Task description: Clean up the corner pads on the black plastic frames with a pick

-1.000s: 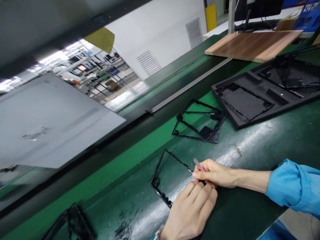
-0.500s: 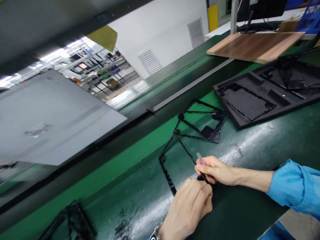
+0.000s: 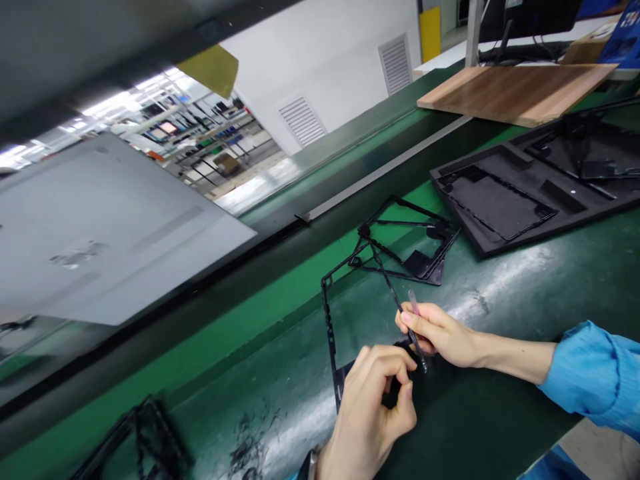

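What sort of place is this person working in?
Probably a factory or workshop: thin black frames lie on a long green bench, others sit on a tray, and stocked shelves show in the background.

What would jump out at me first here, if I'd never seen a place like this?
Probably the two bare hands at lower centre: the right hand grips a thin black frame and a slim pinkish stick, with the left hand close by. Next, the glossy green work surface beneath, and the pale wooden board at upper right.
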The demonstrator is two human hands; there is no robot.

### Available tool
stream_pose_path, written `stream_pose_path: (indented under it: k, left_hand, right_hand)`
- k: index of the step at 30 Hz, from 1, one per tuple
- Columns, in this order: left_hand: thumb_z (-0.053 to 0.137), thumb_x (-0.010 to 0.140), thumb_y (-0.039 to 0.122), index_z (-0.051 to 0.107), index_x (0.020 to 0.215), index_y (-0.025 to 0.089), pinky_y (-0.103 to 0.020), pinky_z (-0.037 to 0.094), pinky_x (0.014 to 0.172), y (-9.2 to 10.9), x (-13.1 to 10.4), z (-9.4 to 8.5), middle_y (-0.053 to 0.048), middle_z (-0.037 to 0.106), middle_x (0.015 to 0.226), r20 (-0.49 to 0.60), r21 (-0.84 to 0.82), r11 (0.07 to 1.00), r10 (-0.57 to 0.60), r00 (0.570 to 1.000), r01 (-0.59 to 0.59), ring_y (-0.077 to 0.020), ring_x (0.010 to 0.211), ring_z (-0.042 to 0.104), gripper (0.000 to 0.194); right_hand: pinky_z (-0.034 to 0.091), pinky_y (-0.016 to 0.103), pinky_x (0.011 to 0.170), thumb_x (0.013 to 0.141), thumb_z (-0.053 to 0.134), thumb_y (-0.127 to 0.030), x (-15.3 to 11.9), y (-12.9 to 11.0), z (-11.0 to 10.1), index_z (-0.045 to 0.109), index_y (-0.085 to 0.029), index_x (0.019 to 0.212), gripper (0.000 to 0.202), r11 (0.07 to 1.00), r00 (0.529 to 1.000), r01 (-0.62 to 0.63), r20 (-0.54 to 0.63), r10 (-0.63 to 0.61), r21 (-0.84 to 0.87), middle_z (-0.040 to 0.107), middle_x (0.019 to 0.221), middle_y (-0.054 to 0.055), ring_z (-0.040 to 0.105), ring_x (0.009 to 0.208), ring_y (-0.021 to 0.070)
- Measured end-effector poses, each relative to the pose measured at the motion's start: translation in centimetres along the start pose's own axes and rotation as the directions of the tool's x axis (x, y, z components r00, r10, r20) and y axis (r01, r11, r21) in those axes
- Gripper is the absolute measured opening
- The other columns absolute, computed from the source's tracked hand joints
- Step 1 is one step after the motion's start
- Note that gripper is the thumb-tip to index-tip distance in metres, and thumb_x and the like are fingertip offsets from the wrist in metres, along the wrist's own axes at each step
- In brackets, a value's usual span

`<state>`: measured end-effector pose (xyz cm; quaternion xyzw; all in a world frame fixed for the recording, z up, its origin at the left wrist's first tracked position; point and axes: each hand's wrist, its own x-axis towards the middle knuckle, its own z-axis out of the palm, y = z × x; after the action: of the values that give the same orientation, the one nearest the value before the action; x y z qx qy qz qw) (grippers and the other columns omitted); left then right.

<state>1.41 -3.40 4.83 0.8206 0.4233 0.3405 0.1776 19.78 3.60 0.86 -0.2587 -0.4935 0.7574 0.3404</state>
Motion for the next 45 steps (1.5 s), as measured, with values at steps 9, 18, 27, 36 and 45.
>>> stream_pose_path:
  k: [9, 18, 27, 36, 45]
  left_hand:
    - [0.05, 0.1, 0.008, 0.049, 0.092, 0.026, -0.022, 0.04, 0.063, 0.4, -0.2, 0.3, 0.005, 0.055, 0.079, 0.003, -0.119, 0.979, -0.167, 0.986, 0.166, -0.0128, 0.069, 0.05, 0.019]
    - [0.062, 0.103, 0.011, 0.063, 0.098, 0.024, -0.024, 0.048, 0.076, 0.6, 1.0, -3.3, 0.005, 0.065, 0.082, 0.152, 0.004, 0.997, -0.075, 0.986, 0.075, -0.011, 0.07, 0.06, 0.014]
    - [0.048, 0.109, 0.008, 0.067, 0.123, 0.014, -0.034, 0.048, 0.073, 1.3, -1.2, -1.5, -0.005, 0.065, 0.091, 0.151, 0.457, 0.884, 0.028, 0.988, -0.095, -0.0203, 0.078, 0.059, 0.024]
    - [0.047, 0.109, 0.009, 0.063, 0.109, 0.017, -0.036, 0.038, 0.073, 0.8, -0.7, -1.9, -0.002, 0.06, 0.085, 0.018, 0.583, 0.812, -0.003, 1.0, -0.008, -0.0202, 0.072, 0.054, 0.018]
    - [0.051, 0.106, 0.012, 0.058, 0.102, 0.023, -0.029, 0.045, 0.073, -0.8, 0.2, -3.9, 0.002, 0.058, 0.086, -0.006, 0.361, 0.922, -0.147, 0.989, 0.139, -0.0161, 0.075, 0.059, 0.013]
  right_hand:
    - [0.029, 0.024, 0.051, 0.107, 0.049, -0.07, -0.4, -0.5, 0.2, 0.05, -0.021, 0.089, 0.053, 0.986, 0.99, 0.114, -0.07, -0.123, -0.122, 0.039, 0.068, -0.008, 0.033, 0.058, 0.0104]
    - [0.033, 0.027, 0.054, 0.114, 0.039, -0.062, -1.0, -0.3, 0.1, 0.053, -0.021, 0.093, 0.048, 0.915, 0.942, 0.26, -0.127, -0.31, -0.309, 0.04, 0.063, -0.009, 0.038, 0.055, 0.0121]
    - [0.034, 0.028, 0.053, 0.115, 0.036, -0.059, -1.2, -0.4, 0.1, 0.054, -0.022, 0.094, 0.046, 0.863, 0.922, 0.273, -0.141, -0.361, -0.424, 0.045, 0.064, -0.007, 0.042, 0.053, 0.0128]
    - [0.032, 0.028, 0.053, 0.115, 0.038, -0.058, -0.5, -0.2, -0.3, 0.053, -0.022, 0.093, 0.045, 0.896, 0.916, 0.224, -0.233, -0.328, -0.383, 0.04, 0.062, -0.008, 0.038, 0.053, 0.0124]
    - [0.03, 0.026, 0.051, 0.115, 0.037, -0.055, -0.1, 0.3, -0.7, 0.051, -0.023, 0.095, 0.041, 0.911, 0.914, 0.192, -0.272, -0.302, -0.366, 0.037, 0.059, -0.009, 0.035, 0.052, 0.0124]
